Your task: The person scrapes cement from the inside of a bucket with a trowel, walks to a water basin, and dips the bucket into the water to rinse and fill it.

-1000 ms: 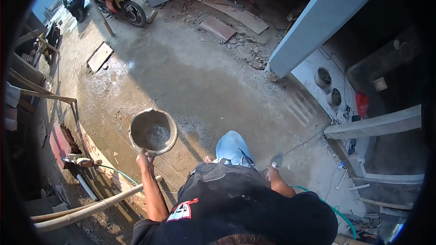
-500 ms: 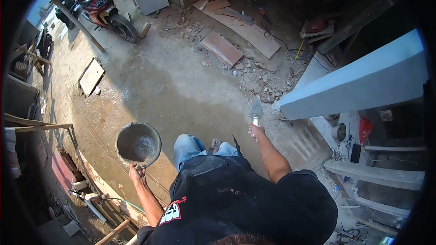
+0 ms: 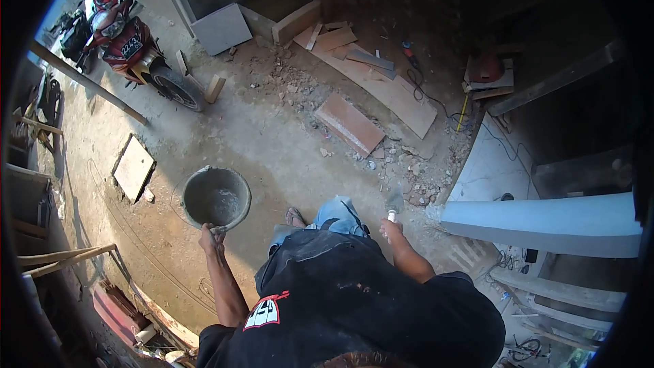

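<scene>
My left hand (image 3: pixel 212 237) grips the near rim of a round dark bucket (image 3: pixel 196 197), held out in front to the left. The bucket tilts so that I look into it; a pale grey smear lies on its bottom. In my right hand (image 3: pixel 390 229) is a trowel (image 3: pixel 394 206), closed around its white handle. Its grey blade points away from me and blends with the ground behind it.
A red motorbike (image 3: pixel 129 44) is parked at upper left beside a slanted pole (image 3: pixel 88 82). Planks (image 3: pixel 381 85), a reddish tile (image 3: pixel 349 124) and rubble lie ahead. On the right is a pale blue-white column (image 3: pixel 545 221). A square slab (image 3: pixel 134 168) sits left on the ground.
I have stepped forward, and the surroundings have shifted in view. The other foot now shows in front. Both hands keep their hold on the bucket and the trowel.
</scene>
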A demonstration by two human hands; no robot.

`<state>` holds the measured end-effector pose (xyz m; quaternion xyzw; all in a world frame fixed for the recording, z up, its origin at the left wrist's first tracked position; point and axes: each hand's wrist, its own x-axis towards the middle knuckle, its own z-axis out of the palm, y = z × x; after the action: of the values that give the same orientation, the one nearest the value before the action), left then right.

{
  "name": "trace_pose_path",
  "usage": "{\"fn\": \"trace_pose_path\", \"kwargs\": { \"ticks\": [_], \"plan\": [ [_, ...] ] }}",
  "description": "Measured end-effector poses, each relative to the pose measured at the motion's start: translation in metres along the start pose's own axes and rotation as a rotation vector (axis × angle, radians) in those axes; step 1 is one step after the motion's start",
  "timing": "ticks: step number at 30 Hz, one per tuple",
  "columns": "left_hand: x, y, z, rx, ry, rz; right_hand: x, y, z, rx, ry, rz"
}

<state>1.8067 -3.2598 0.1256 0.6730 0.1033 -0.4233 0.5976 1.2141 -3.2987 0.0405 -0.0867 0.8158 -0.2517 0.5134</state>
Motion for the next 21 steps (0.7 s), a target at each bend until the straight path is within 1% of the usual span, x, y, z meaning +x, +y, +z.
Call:
{"fn": "trace_pose_path", "kwargs": {
  "ticks": [2,3,5,8,10,12,13,14,15,16,19,20,21],
  "plan": [
    [0.028,0.045,0.069,0.034,0.025,0.021,-0.012,-0.004,0.019,-0.145,0.144,0.127],
    [0.044,0.064,0.098,0.039,0.028,0.023,-0.010,-0.004,0.028,-0.109,0.154,0.187],
    [0.075,0.095,0.152,0.036,-0.080,0.067,-0.002,-0.016,0.053,-0.020,0.141,0.265],
    [0.113,0.136,0.229,0.126,-0.075,0.078,0.034,-0.055,0.101,0.051,0.107,0.318],
    [0.137,0.152,0.272,0.127,-0.059,0.102,0.068,-0.097,0.140,0.101,0.064,0.317],
    [0.150,0.174,0.311,0.144,-0.006,0.089,0.104,-0.157,0.180,0.154,0.012,0.283],
    [0.163,0.189,0.329,0.159,-0.008,0.100,0.118,-0.197,0.204,0.170,-0.009,0.247],
    [0.177,0.198,0.344,0.154,0.002,0.108,0.125,-0.246,0.231,0.182,0.020,0.226],
    [0.188,0.205,0.356,0.147,0.016,0.105,0.132,-0.296,0.251,0.091,-0.038,0.166],
    [0.200,0.216,0.376,0.145,0.012,0.098,0.152,-0.336,0.277,0.072,0.003,0.128],
    [0.236,0.249,0.432,0.205,0.010,0.109,0.140,-0.489,0.329,-0.057,-0.136,-0.135],
    [0.251,0.255,0.454,0.204,0.011,0.105,0.132,-0.528,0.342,-0.074,-0.167,-0.230],
    [0.270,0.260,0.477,0.235,-0.032,0.074,0.129,-0.556,0.349,-0.077,-0.141,-0.277]
  ]
}}
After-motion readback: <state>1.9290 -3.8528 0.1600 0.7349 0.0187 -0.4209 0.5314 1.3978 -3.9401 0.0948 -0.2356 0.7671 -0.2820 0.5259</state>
